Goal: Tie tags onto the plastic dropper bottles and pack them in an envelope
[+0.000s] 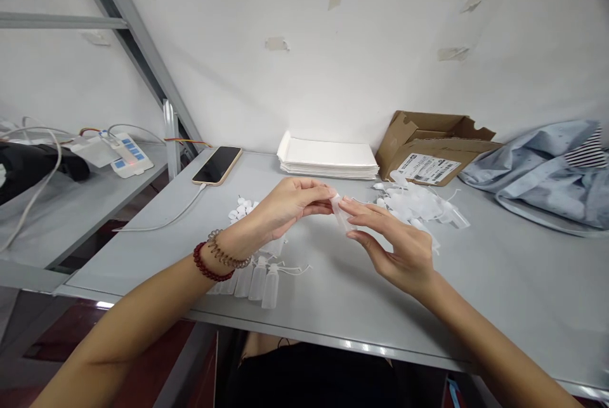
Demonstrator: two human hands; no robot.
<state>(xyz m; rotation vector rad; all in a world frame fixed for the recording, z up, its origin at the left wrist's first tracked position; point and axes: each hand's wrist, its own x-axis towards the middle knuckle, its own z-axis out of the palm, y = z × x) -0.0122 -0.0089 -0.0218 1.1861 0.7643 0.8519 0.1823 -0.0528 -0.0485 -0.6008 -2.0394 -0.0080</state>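
Between my two hands, above the middle of the table, is a small translucent plastic bottle (340, 215), tilted. My left hand (297, 204) pinches its top end between thumb and fingertips. The fingers and thumb of my right hand (392, 236) close on its body from the right. Below my left wrist, several similar bottles (271, 287) lie in a row near the front edge, with thin white straps at their necks. Small white caps (243, 208) sit in a pile behind my left wrist, partly hidden by it. A heap of clear bottles and straps (413, 198) lies beyond my right hand.
At the back stand a stack of white envelopes or cards (328, 157) and an open cardboard box (428, 148). A phone (217, 165) with a white cable lies at the back left. Light blue cloth (547, 173) is bunched at the right. Metal shelving posts (137, 46) rise on the left.
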